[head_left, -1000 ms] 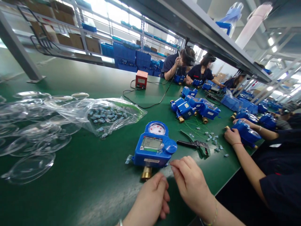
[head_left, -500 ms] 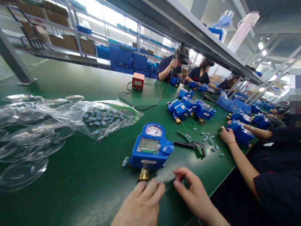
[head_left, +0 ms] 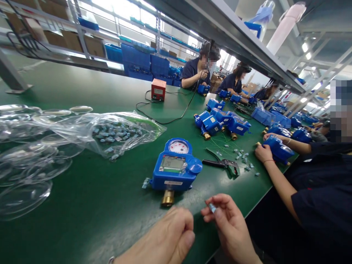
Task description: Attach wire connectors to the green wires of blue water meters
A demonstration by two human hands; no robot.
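Observation:
A blue water meter [head_left: 173, 170] with a round dial, a small display and a brass pipe end stands in front of me. One pale-blue plastic seal [head_left: 145, 182] sits at its left side. My right hand [head_left: 232, 225] pinches another small seal [head_left: 212, 207] between thumb and fingers, right of the brass end. Below that brass end is my left hand [head_left: 169, 234], fingers curled inward; anything in them is hidden. Black-handled cutters [head_left: 224, 165] lie right of the meter, near loose seals [head_left: 243, 156] and thin green wires.
On the left are a clear bag [head_left: 123, 134] of seals and clear round covers [head_left: 30, 198]. Several blue meters [head_left: 220, 119] lie beyond the cutters. A red box [head_left: 158, 90] with a cable stands at the back. On the right a co-worker's hand [head_left: 263, 153] holds a meter.
My right hand has turned so the seal in its fingers shows. The left hand has curled further and sits away from the brass end. The whole view has shifted slightly.

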